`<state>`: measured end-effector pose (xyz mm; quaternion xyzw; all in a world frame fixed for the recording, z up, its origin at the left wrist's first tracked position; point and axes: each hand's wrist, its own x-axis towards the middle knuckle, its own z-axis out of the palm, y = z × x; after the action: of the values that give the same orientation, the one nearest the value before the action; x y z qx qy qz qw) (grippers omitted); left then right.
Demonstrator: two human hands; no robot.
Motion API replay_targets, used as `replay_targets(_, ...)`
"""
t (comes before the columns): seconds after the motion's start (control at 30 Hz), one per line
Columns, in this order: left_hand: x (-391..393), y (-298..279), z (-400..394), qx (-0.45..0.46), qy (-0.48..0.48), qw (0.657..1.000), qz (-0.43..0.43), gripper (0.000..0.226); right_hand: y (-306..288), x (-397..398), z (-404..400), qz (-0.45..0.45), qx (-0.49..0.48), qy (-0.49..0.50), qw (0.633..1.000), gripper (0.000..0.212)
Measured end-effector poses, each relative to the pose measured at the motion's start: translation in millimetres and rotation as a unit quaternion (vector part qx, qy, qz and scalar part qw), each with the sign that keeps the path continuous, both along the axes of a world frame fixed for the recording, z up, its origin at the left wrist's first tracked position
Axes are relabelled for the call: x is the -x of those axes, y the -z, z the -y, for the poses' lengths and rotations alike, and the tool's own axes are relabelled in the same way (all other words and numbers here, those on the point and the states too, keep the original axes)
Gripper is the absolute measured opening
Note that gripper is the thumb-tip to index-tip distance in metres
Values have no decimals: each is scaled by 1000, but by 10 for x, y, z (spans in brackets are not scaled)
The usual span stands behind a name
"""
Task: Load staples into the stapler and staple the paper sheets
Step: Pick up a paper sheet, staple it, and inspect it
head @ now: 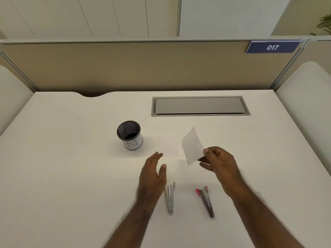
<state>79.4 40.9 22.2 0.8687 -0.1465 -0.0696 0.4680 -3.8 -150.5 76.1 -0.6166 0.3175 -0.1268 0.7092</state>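
mesh cup [129,135] upright | grey hatch [200,105] shut, seemingly | sign [273,47] 017

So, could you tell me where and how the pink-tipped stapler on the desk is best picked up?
Probably by its long narrow metal body. The pink-tipped stapler lies flat on the desk, pink end pointing away and slightly left, pivot end nearest the person. Come from above with thumb and fingers across its two long sides near the middle. The right hand is nearest but is pinching a paper sheet; the left hand is free.

Shiny metal stapler [169,197], matt paper sheet [192,146].
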Motion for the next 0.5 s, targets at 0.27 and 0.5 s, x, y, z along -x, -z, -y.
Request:
replay_targets(0.27, 339, -567, 285, 329, -16, 855, -401, 32, -144, 464, -388, 19, -124, -20, 992, 23)
replay_targets(0.5, 312, -619, 181, 249, 53, 908, -333, 50, -208, 531, -302, -17, -10, -45, 999, 33)
